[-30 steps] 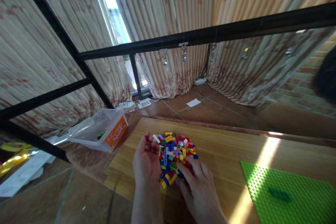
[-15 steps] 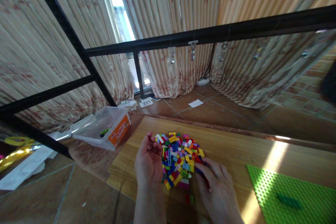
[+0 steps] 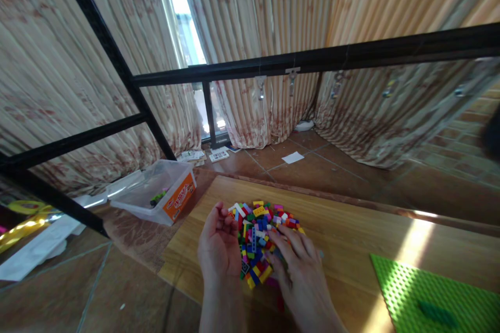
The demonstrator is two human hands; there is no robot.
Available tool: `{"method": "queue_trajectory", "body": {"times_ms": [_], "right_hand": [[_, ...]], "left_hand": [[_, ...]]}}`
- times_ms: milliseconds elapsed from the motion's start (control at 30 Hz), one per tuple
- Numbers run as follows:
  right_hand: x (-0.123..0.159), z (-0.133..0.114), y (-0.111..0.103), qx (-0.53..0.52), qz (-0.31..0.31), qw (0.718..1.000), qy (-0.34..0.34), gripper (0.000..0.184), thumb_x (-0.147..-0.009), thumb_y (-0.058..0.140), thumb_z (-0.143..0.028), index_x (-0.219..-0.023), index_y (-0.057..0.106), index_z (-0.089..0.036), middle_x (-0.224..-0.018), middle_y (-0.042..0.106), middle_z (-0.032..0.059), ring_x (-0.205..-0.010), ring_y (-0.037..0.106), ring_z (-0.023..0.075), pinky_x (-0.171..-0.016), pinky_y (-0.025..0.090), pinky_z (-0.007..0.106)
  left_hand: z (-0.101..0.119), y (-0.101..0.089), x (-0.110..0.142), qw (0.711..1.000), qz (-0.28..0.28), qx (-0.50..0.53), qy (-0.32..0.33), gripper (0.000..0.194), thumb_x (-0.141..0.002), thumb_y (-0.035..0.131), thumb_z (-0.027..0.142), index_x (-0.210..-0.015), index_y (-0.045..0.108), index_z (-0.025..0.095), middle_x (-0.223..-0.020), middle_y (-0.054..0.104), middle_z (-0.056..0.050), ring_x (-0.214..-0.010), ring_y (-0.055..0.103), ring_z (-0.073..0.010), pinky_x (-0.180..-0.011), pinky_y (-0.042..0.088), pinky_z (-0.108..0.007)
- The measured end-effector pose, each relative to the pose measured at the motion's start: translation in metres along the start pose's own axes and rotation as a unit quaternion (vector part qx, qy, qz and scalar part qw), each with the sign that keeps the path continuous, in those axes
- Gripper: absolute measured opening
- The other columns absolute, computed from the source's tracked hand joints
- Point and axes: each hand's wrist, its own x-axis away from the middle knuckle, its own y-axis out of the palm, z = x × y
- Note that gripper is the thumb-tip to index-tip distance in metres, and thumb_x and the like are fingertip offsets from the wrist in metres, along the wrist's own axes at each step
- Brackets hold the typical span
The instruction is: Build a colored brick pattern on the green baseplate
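Note:
A heap of small coloured bricks (image 3: pixel 261 229) lies on a wooden board (image 3: pixel 351 239). My left hand (image 3: pixel 219 247) stands on edge against the heap's left side, palm facing the bricks and fingers slightly curled, holding nothing. My right hand (image 3: pixel 299 265) lies flat over the heap's right and near part, fingers spread across the bricks. A green studded baseplate (image 3: pixel 433 296) sits at the board's right end with a dark green piece (image 3: pixel 433 310) on it.
A clear plastic box with an orange label (image 3: pixel 158 199) lies on the tiled floor left of the board. Black metal bars (image 3: pixel 312 57) cross the view above. Curtains hang behind. Papers and a white sheet (image 3: pixel 292 157) lie on the floor.
My right hand moved from the heap's right edge back onto the bricks, fingers spreading over them. The left hand stayed beside the heap. The view drifted slightly.

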Motion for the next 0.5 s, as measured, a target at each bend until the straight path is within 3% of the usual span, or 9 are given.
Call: {"method": "queue_trajectory", "body": {"times_ms": [133, 267, 500], "right_hand": [[-0.018, -0.019, 0.011, -0.002, -0.036, 0.999, -0.031, 0.042, -0.085, 0.053, -0.025, -0.127, 0.053, -0.029, -0.135, 0.052, 0.0066, -0.121, 0.043, 0.0323, -0.096, 0.039, 0.053], [-0.031, -0.025, 0.014, -0.008, -0.075, 0.995, -0.060, 0.036, -0.082, 0.059, -0.027, -0.117, 0.062, -0.030, -0.134, 0.054, 0.0065, -0.123, 0.042, 0.0338, -0.100, 0.034, 0.056], [-0.012, 0.009, 0.004, 0.001, -0.067, 0.996, -0.060, 0.032, -0.083, 0.058, -0.020, -0.113, 0.065, -0.029, -0.129, 0.056, 0.0077, -0.118, 0.049, 0.0293, -0.097, 0.042, 0.050]], "left_hand": [[-0.001, 0.000, -0.001, 1.000, 0.001, 0.015, 0.001, 0.011, -0.082, 0.052, 0.010, -0.084, 0.063, 0.011, -0.065, 0.056, 0.002, -0.051, 0.051, -0.0032, -0.051, 0.044, -0.014], [-0.001, 0.002, 0.000, 1.000, 0.013, 0.023, 0.004, 0.011, -0.082, 0.053, 0.010, -0.084, 0.063, 0.011, -0.065, 0.056, 0.003, -0.051, 0.051, -0.0029, -0.050, 0.044, -0.014], [0.000, 0.002, -0.001, 0.999, 0.022, 0.034, 0.003, 0.010, -0.082, 0.053, 0.009, -0.083, 0.063, 0.011, -0.064, 0.054, 0.003, -0.051, 0.050, -0.0031, -0.051, 0.043, -0.014]]}}
